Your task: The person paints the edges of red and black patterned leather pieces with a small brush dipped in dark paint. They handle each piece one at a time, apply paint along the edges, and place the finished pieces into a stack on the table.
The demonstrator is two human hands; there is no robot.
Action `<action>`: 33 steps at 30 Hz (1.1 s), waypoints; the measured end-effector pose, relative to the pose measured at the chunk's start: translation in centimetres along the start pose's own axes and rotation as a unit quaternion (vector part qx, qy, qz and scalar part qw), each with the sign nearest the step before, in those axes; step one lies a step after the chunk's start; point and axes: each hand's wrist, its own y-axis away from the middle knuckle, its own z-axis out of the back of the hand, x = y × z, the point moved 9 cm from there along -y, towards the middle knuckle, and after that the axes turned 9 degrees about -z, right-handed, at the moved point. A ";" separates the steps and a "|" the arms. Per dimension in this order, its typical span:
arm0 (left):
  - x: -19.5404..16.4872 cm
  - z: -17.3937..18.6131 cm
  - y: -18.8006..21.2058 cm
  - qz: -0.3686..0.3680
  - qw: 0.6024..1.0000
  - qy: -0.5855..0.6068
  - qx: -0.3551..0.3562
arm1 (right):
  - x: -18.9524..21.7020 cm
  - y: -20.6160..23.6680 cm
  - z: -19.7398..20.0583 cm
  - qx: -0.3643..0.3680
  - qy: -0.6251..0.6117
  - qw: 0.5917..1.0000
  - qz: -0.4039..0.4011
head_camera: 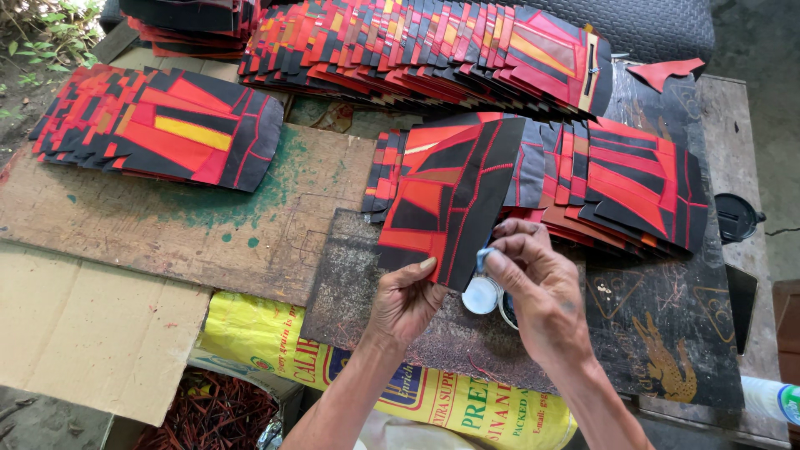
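My left hand (406,302) grips the lower edge of a red and black stitched panel (450,196), holding it tilted over a dark worn board (350,292). My right hand (533,283) pinches a small pale blue applicator (483,257) against the panel's right edge. Just below the fingers sits a small round white lid (481,296), beside a container that the hand mostly hides. A spread row of similar red and black panels (617,183) lies right behind the held one.
More red and black panels lie in a long fanned row (433,46) at the back and a pile (158,125) at the left on brown cardboard (192,225). A yellow printed sack (275,342) hangs below. A black lid (735,218) sits right.
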 end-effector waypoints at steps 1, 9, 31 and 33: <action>0.0 0.1 0.0 0.001 1.000 0.007 -0.004 | -0.6 0.3 -0.2 -0.005 0.032 0.999 -0.021; -0.5 -0.3 -0.4 -0.006 0.999 0.016 0.036 | 0.0 2.4 -0.4 -0.004 0.126 0.992 0.031; 0.9 -0.8 2.0 0.040 0.999 -0.003 0.034 | 2.7 -0.9 2.2 -0.045 -0.016 0.994 0.094; 1.0 -0.3 2.3 0.044 0.998 -0.015 0.031 | 2.6 -1.0 2.2 -0.044 -0.043 0.995 0.082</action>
